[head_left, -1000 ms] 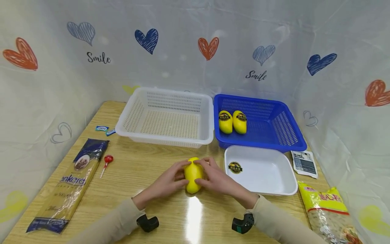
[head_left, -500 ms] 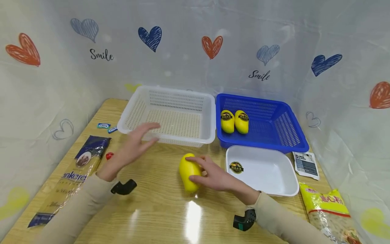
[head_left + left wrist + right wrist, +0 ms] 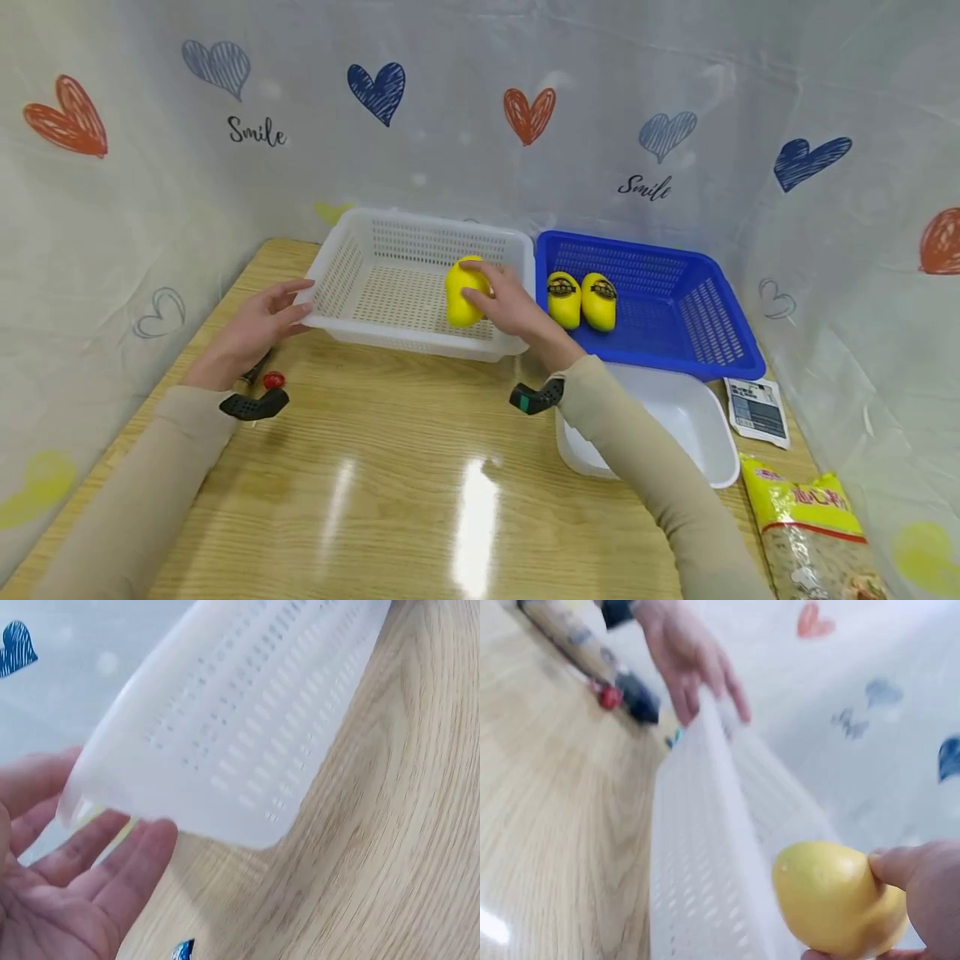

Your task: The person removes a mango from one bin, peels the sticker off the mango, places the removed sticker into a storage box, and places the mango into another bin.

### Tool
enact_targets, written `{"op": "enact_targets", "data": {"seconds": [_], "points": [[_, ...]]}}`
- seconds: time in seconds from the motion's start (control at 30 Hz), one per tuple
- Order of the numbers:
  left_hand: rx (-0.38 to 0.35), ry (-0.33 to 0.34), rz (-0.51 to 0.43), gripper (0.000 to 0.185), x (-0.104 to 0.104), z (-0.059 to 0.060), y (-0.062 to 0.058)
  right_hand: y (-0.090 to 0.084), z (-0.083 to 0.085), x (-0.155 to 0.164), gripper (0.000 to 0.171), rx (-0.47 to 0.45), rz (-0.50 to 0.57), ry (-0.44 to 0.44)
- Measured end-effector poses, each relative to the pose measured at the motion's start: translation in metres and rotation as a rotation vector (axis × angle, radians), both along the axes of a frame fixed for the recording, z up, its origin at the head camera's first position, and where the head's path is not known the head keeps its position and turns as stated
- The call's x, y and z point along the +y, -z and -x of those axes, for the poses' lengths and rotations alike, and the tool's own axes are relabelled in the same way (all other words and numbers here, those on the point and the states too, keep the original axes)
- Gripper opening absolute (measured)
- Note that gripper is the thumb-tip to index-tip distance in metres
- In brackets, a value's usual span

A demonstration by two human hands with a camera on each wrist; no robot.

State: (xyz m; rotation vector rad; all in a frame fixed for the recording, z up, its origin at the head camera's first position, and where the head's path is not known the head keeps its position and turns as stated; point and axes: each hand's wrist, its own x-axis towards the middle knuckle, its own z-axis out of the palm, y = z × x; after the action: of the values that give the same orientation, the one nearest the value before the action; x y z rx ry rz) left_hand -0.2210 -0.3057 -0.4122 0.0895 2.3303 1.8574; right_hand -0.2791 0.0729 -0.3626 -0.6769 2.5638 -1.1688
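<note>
A yellow mango [image 3: 465, 293] is pinched between the thumb and fingers of my right hand [image 3: 510, 304], held over the right part of the white perforated basket [image 3: 420, 340]. In the right wrist view, the mango [image 3: 832, 896] is beside the basket's near wall, inside the rim. My left hand [image 3: 251, 329] grips the basket's left front corner. Its fingers lie on both sides of the rim in the left wrist view, where the basket's wall [image 3: 150, 780] fills the upper middle. Two more mangoes [image 3: 564, 302] with dark labels lie in the blue basket [image 3: 738, 367].
A white tub [image 3: 675, 400] stands in front of the blue basket, partly behind my right forearm. Right of it lie a white-and-grey packet [image 3: 757, 410] and a yellow-topped food bag [image 3: 810, 517]. A red lollipop [image 3: 273, 381] is near my left wrist; my left arm hides the noodle packet.
The mango, first between both hands on the table, has gone up and back over the white basket in my right hand. My left hand let go of it and moved left to the basket's corner.
</note>
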Motion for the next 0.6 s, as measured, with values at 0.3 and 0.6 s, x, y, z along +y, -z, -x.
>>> {"op": "enact_targets", "data": {"seconds": [0.3, 0.6], "points": [[0.016, 0.067, 0.014, 0.061, -0.01, 0.004, 0.002, 0.033, 0.031, -0.019, 0.054, -0.152, -0.328, -0.158], [-0.003, 0.064, 0.051, 0.066, -0.011, 0.009, 0.001, 0.036, 0.035, -0.027, 0.053, -0.046, -0.368, -0.183]]}}
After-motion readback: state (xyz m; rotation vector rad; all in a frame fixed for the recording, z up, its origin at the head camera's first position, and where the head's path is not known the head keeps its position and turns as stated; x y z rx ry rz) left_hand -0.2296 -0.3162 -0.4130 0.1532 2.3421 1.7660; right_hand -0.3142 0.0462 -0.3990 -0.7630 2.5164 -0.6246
